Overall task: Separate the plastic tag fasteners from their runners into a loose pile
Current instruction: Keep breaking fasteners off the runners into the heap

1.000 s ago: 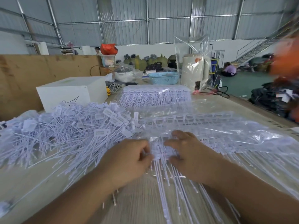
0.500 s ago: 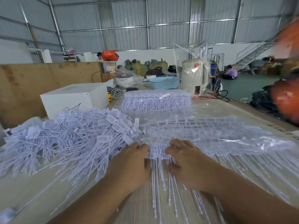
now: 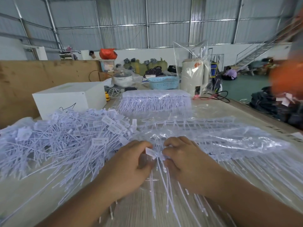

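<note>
White plastic fastener [image 3: 151,152] pinched between left hand [image 3: 131,167] and right hand [image 3: 185,163] at frame centre, over worktop [image 3: 24,199]; runner sheets [image 3: 221,138] in clear bag at right, loose pile [image 3: 65,136] at left

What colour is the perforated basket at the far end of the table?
Light blue; the basket shows clearly in the head view.
</note>
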The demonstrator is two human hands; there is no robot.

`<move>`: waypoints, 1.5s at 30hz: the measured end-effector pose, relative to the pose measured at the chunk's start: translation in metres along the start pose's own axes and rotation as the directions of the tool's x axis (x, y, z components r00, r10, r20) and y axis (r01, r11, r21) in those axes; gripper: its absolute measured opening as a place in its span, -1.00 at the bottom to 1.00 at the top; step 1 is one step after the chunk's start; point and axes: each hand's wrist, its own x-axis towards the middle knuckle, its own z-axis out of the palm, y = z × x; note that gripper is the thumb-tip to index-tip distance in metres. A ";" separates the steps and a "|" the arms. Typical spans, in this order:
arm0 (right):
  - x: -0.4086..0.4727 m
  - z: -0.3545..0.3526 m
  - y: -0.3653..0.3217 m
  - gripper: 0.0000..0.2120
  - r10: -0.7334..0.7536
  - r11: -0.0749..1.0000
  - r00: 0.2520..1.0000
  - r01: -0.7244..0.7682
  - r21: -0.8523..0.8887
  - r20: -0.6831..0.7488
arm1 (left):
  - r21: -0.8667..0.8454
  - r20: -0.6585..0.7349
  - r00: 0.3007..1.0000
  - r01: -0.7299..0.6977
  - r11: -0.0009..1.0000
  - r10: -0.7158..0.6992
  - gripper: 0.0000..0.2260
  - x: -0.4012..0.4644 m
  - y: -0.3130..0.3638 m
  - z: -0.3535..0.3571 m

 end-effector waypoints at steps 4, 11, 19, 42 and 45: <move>-0.004 -0.011 -0.003 -0.81 -0.019 0.999 1.000 0.020 0.048 -0.005 | -0.019 0.056 0.998 -0.034 0.999 0.035 -0.42 0.005 -0.002 0.007; -0.011 -0.028 -0.015 -0.83 -0.063 0.978 0.997 0.072 0.193 -0.053 | 0.151 0.170 0.983 -0.097 0.984 0.070 -0.63 0.009 0.000 0.020; -0.024 -0.050 -0.026 -0.87 -0.093 0.968 0.962 0.148 0.204 -0.257 | 0.295 0.071 0.997 0.010 0.955 -0.032 -0.66 0.002 0.014 0.012; -0.022 -0.051 -0.012 -0.83 -0.192 0.970 0.981 0.189 0.153 0.006 | -0.092 -0.252 0.927 -0.307 0.947 0.277 -0.73 -0.013 0.030 -0.028; -0.020 -0.048 -0.012 -0.79 -0.176 0.944 0.984 0.169 0.283 0.000 | -0.002 -0.267 0.918 -0.306 0.952 0.294 -0.79 -0.012 0.030 -0.030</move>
